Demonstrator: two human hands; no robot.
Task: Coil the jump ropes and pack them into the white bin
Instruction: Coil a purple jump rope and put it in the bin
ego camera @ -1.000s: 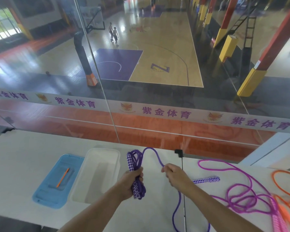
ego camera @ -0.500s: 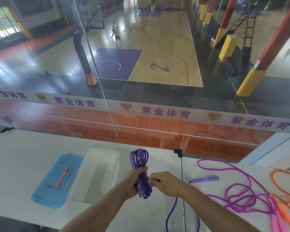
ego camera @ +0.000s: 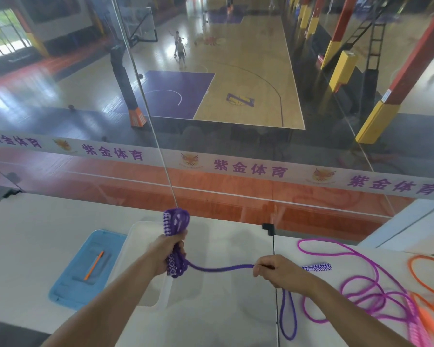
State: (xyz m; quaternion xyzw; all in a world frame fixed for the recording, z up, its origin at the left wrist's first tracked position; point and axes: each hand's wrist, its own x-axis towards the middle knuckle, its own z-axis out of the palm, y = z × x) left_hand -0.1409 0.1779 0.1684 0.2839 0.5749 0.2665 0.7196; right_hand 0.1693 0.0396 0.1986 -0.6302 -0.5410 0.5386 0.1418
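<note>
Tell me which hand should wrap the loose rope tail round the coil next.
Right. The right hand already pinches the purple rope tail; the left hand is occupied gripping the coil.

three jump ropes show: one purple rope (ego camera: 221,267) just right of the white bin (ego camera: 145,236), one magenta rope (ego camera: 361,284) farther right of the bin, and one orange rope (ego camera: 426,291) farthest right of it. there is one white bin. one blue lid (ego camera: 68,289) lies just left of the bin, with one orange pen (ego camera: 93,265) on it. two hands are in view, the left hand (ego camera: 164,251) over the bin and the right hand (ego camera: 276,270) to its right.
</note>
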